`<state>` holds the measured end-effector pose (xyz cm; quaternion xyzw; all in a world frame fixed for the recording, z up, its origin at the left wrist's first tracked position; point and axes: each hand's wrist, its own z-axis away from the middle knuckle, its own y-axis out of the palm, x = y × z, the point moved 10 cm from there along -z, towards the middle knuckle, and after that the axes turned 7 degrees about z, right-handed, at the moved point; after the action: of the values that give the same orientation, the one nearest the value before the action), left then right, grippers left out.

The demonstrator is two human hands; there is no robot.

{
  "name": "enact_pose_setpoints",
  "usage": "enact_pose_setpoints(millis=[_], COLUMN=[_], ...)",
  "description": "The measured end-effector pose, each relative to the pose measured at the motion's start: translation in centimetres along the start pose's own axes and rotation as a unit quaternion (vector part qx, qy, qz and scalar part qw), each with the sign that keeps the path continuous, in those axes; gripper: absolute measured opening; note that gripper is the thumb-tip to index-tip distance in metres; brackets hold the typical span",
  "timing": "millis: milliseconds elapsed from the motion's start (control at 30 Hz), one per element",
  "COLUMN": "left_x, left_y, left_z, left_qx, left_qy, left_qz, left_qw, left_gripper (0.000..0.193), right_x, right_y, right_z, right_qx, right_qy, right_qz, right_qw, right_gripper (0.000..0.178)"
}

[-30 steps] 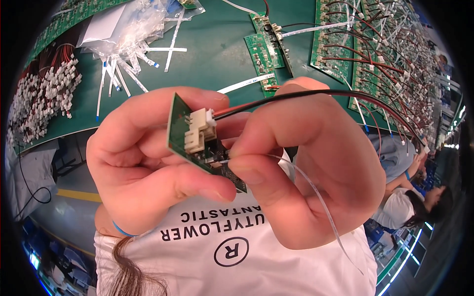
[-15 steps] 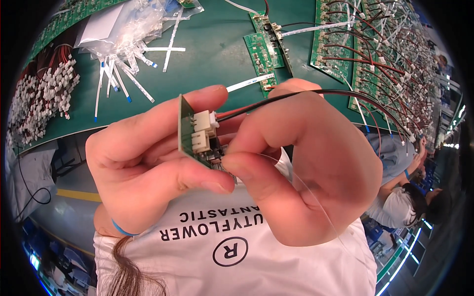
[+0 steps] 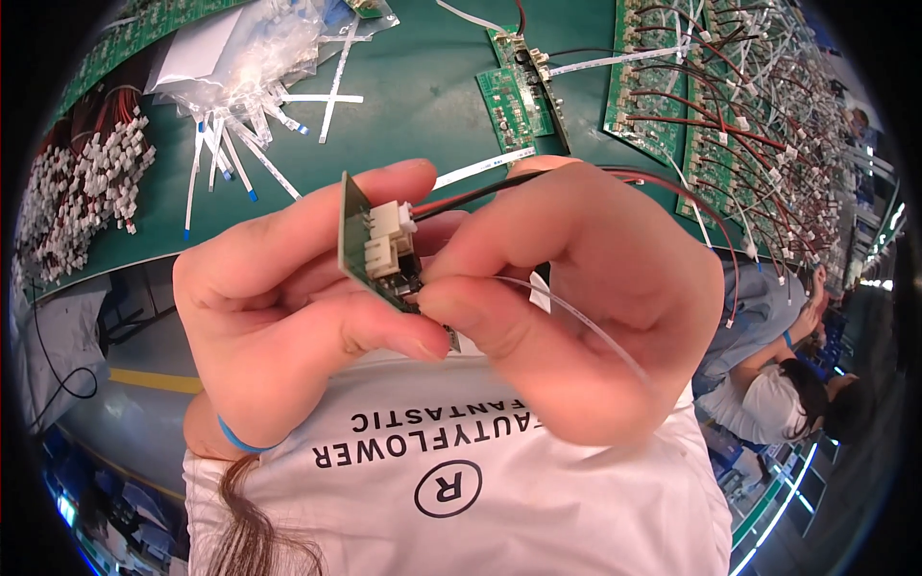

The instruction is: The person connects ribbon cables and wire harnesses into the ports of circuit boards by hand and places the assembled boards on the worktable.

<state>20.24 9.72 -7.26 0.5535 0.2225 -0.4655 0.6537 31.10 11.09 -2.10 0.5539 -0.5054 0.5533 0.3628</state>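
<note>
Edgewise, grips green circuit board (image 3: 355,240) in left hand (image 3: 269,336), seemingly to bare cream plastic connectors (image 3: 382,257) beside right fingertips (image 3: 453,302) pinching translucent strip (image 3: 586,324)

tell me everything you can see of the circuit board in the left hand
The small green circuit board is held on a slant by the left hand. It bears two cream, plastic-looking connectors; red and black wires leave the upper one. The right hand pinches a thin pale strip at its lower part, which is partly hidden.
</note>
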Motion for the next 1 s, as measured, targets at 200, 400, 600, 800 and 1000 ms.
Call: enact_pose_setpoints(millis=[200,400,600,800,1000], left_x=[-0.2,-0.4,-0.1,-0.7,-0.7], left_y=[-0.1,0.1,-0.4,-0.6,-0.2], left_z=[0.0,-0.2,-0.4,-0.5,-0.8], left_qx=[-0.006,0.003,-0.019,0.05,0.074], left_qy=[0.03,0.039,0.006,0.049,0.09], left_qz=[0.037,0.04,0.023,-0.044,0.024], left_qw=[0.999,0.998,1.0,0.997,0.993], left_gripper=[0.054,0.05,0.048,0.051,0.047], right_x=[1.4,0.9,1.0,0.5,1.6], right_y=[-0.5,-0.3,-0.2,0.1,0.2], right_z=[-0.5,-0.4,-0.6,-0.6,-0.9], right_qx=[0.035,0.027,0.01,0.013,0.054], right_qy=[-0.093,-0.052,-0.062,-0.063,-0.127], right_qz=[0.029,0.003,0.026,0.028,0.125], right_qw=[0.995,0.998,0.998,0.998,0.982], right_gripper=[0.011,0.01,0.011,0.012,0.021])
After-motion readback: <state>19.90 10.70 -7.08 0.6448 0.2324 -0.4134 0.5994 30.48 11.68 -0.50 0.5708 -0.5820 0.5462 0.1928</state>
